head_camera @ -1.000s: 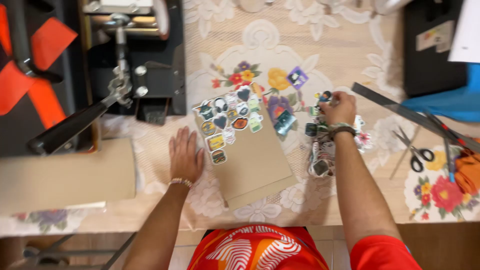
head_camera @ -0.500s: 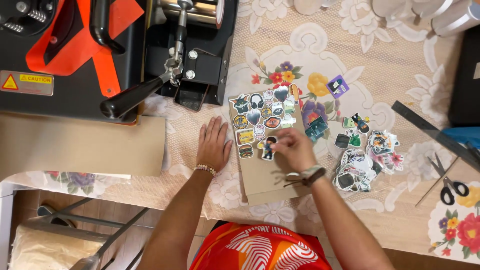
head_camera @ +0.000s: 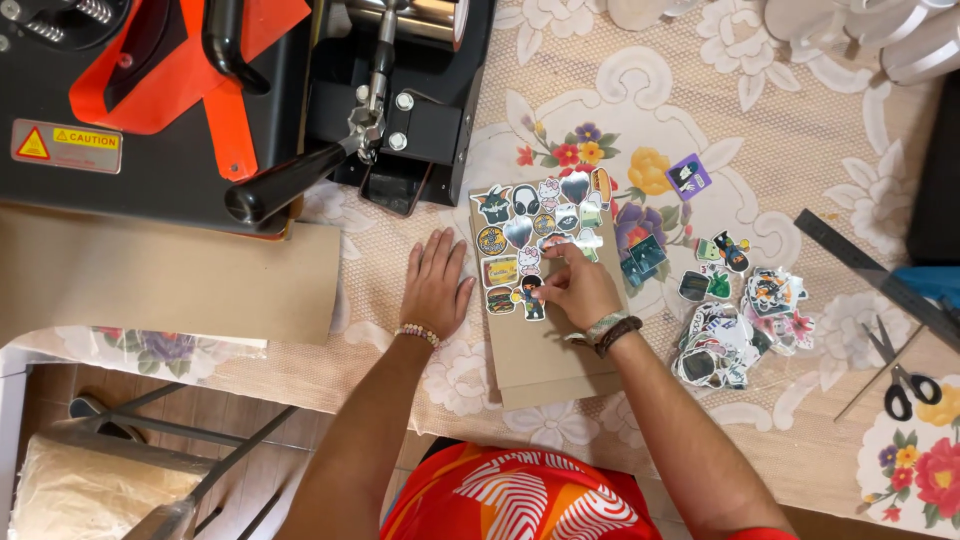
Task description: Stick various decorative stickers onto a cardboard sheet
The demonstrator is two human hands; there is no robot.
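The right hand (head_camera: 580, 290) pinches a small sticker (head_camera: 553, 243) against the brown card (head_camera: 545, 350), fingers closed on it. The left hand (head_camera: 435, 285) lies flat, fingers spread, just beside the card's left edge.

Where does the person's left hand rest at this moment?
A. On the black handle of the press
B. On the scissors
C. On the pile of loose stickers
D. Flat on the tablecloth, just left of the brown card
D. The left hand lies palm down on the tablecloth, its fingers by the left edge of the card, while the right hand places a sticker on the card.
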